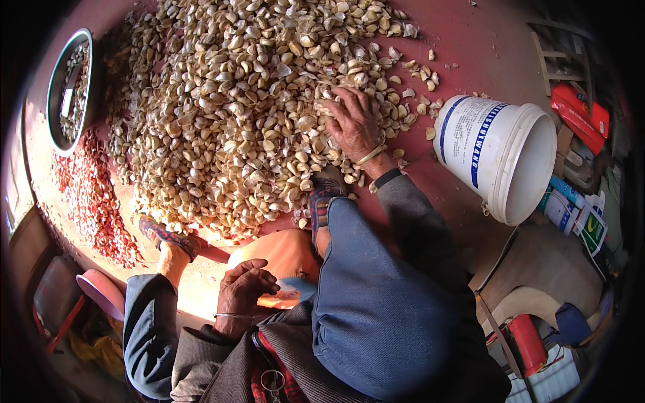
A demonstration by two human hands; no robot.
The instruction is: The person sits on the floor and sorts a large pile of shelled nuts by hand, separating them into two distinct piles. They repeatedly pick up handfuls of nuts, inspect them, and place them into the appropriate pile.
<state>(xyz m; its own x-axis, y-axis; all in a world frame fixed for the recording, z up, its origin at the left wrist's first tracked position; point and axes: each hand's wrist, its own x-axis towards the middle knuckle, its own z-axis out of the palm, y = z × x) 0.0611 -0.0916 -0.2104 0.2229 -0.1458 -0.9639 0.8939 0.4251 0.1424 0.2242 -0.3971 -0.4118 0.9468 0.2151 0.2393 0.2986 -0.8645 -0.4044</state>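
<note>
A broad pile of loose, pale, papery garlic cloves (222, 114) covers much of the dark red floor. My right hand (351, 123) rests on the pile's right side, fingers spread and a little bent among the cloves; whether any are under the fingertips is hidden. My left hand (243, 292) is held near my lap at the lower middle, away from the pile, fingers loosely bent and apart, with nothing visible in it. A white bucket (463, 144) lies on its side to the right of my right hand, its mouth facing right.
A metal basin (87, 50) holding cloves sits at upper left, above a heap of reddish bits (101, 208). A pink bowl (107, 295) is at lower left. My sandalled feet border the pile. Red packages (578, 117), boards and a red cylinder (526, 342) crowd the right edge.
</note>
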